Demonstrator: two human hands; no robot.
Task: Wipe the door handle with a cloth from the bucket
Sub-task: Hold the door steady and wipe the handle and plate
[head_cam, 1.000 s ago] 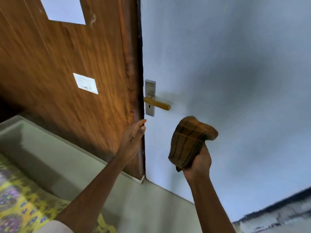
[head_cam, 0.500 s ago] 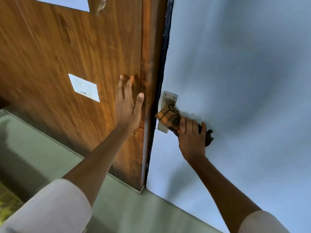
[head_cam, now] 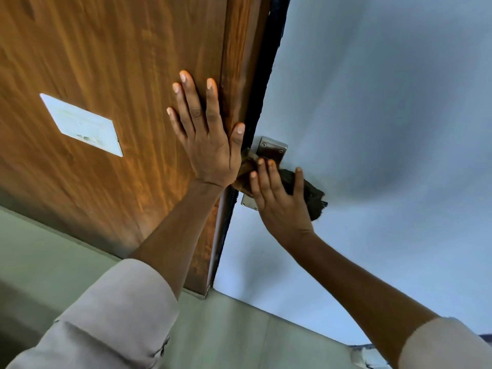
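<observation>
A brown checked cloth [head_cam: 311, 198] is wrapped over the door handle on the pale blue-white door [head_cam: 386, 115]. My right hand [head_cam: 279, 203] grips the cloth around the handle, so the lever itself is hidden. The steel handle plate [head_cam: 273, 148] shows above my fingers, and its lower corner shows below them. My left hand [head_cam: 207, 137] lies flat with fingers spread on the brown wooden panel [head_cam: 111, 75], right beside the door's dark edge. The bucket is out of view.
A white rectangular label [head_cam: 81, 125] is stuck on the wooden panel to the left. Pale green floor [head_cam: 234, 328] runs below the door and panel. A dark gap [head_cam: 263, 83] separates the panel's edge from the door.
My right hand brought the cloth up onto the handle and now holds it wrapped there. My left hand rose from low beside the door edge and now presses flat on the wooden panel.
</observation>
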